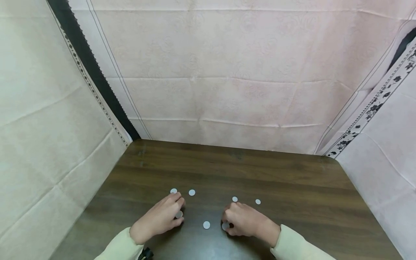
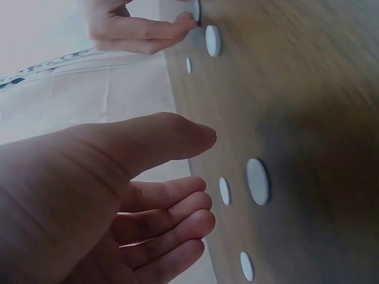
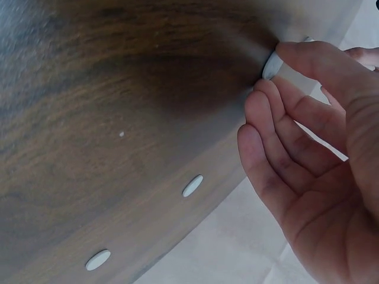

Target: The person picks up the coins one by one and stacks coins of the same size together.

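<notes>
wooden table [image 1: 227,169], white disc [image 3: 272,64] between right fingertips [image 3: 267,90]

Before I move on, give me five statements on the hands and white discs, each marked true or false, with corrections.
1. One white disc lies on the table between the left hand and right hand, touching neither. True.
2. The left hand is clenched into a fist. False: its thumb stands apart from its fingers.
3. The right hand touches another disc. True.
4. Only three discs are visible. False: the head view shows seven.
5. Both sleeves are pale. True.
</notes>
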Motion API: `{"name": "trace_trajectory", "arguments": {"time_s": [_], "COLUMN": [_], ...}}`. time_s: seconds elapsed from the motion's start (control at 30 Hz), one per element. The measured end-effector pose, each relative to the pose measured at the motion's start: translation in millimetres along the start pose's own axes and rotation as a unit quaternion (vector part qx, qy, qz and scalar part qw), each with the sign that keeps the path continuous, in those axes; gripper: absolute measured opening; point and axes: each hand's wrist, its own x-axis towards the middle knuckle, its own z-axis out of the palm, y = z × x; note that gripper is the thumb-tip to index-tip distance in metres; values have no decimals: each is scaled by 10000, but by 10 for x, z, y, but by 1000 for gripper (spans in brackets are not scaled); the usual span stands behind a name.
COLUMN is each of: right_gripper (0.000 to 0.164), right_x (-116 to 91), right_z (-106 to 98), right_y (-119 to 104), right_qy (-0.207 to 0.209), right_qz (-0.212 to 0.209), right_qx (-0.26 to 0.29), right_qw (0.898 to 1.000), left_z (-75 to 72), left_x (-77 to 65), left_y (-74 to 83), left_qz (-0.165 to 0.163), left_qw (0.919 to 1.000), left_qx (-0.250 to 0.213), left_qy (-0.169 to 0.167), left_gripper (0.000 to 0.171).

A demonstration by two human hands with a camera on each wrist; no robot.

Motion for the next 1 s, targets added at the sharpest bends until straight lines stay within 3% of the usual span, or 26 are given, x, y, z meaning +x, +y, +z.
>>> {"name": "trace_trajectory", "arguments": {"time_s": [0.47,1.0], "right_gripper": [18,15], "right_x": [-11,1], "right_z": [-16,-18], "right_y": [-6,1], "right_qy": [-16,-59], "right_qz": [39,60], "right_qx": [-30,-22], "right_qw": [10000,10000], "left_z": [97,166], "left_x": [-100,-81], "left_y": [-95,-138], "left_qz": [30,46], "left_qw": [10000,10000], "left_qx": [11,73], "left_qy": [80,13], "left_gripper": [23,20]}}
